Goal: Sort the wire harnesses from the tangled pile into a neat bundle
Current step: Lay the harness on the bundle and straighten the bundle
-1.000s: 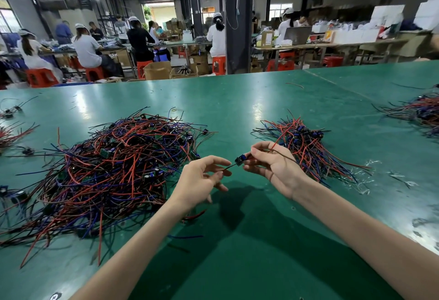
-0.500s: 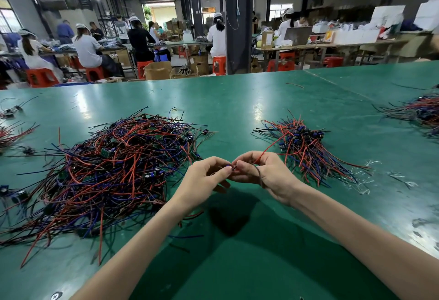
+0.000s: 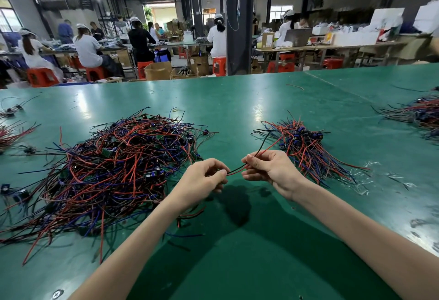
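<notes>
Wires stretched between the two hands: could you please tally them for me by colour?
Black wire: 1
Red wire: 1
Total: 2, both pinched in the fingers of the left hand and the right hand.

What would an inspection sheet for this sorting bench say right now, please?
Surface: green table, glossy, with light glare.
Job's things: tangled pile on the left; neat bundle on the right; held harness, red and black wires, stretched between the hands.
Clutter: clear plastic scraps beside the bundle; stray wire far back; another wire heap at the right edge; loose harnesses at the left edge.
Grippers: left hand pinches one end of the harness; right hand grips it further along, fingers curled.
Cables: cord hanging down the pillar.
Surroundings: workers seated on red stools behind; cardboard box on the floor.
</notes>
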### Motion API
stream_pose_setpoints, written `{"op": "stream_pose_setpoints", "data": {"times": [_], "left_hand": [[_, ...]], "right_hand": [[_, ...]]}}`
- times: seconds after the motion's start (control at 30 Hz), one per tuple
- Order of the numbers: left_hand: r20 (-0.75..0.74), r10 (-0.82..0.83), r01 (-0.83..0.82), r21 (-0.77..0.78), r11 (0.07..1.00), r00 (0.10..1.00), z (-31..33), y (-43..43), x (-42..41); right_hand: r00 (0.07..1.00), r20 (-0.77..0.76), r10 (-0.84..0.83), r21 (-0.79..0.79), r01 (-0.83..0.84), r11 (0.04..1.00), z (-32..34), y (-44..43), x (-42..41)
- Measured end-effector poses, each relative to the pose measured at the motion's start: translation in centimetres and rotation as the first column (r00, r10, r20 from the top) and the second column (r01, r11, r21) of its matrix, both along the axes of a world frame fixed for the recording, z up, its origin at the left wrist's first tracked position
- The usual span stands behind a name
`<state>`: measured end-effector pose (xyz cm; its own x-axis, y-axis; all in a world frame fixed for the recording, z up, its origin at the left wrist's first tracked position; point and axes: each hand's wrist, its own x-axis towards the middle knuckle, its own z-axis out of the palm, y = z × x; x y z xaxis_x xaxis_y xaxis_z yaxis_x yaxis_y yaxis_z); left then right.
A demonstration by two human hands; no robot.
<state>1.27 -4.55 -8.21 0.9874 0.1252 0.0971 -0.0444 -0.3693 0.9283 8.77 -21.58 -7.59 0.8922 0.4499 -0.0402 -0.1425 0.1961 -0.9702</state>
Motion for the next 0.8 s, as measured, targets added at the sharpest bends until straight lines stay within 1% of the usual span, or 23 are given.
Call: {"op": "stream_pose_setpoints", "data": {"times": [0.1, 0.23, 0.37, 0.47, 0.63, 0.7, 0.8], "left_hand": [[-0.021, 0.022, -0.021, 0.030, 0.999, 1.000, 0.0, -0.2, -0.2], [-0.089, 0.078, -0.081, -0.032, 0.996, 0.993, -0.2, -0.6, -0.2], [-0.079, 0.114, -0.119, -0.060, 0.991, 0.990, -0.4, -1.0, 0.1], [-0.084, 0.113, -0.122, -0.122, 0.985, 0.990, -0.5, -0.9, 0.4], [-0.075, 0.074, -0.086, -0.171, 0.982, 0.994, -0.8, -0.9, 0.4], [-0.065, 0.056, -0.065, -0.157, 0.985, 0.996, -0.9, -0.8, 0.3], [-0.058, 0.037, -0.042, -0.081, 0.996, 0.998, -1.0, -0.7, 0.3]], "right_hand": [[0.999, 0.030, -0.015, -0.025, 0.016, 1.000, -0.1, 0.1, -0.1], [0.996, 0.083, -0.010, -0.045, 0.014, 0.999, -0.3, 0.3, -0.4], [0.993, 0.114, -0.010, -0.062, 0.017, 0.998, -0.5, 0.3, -0.6], [0.993, 0.120, -0.013, -0.062, 0.020, 0.998, -0.5, 0.3, -0.5], [0.992, 0.125, -0.002, -0.055, 0.009, 0.998, -0.4, 0.3, -0.5], [0.992, 0.130, -0.004, -0.045, 0.009, 0.999, -0.4, 0.3, -0.6], [0.990, 0.141, -0.010, -0.036, 0.015, 0.999, -0.3, 0.4, -0.7]]}}
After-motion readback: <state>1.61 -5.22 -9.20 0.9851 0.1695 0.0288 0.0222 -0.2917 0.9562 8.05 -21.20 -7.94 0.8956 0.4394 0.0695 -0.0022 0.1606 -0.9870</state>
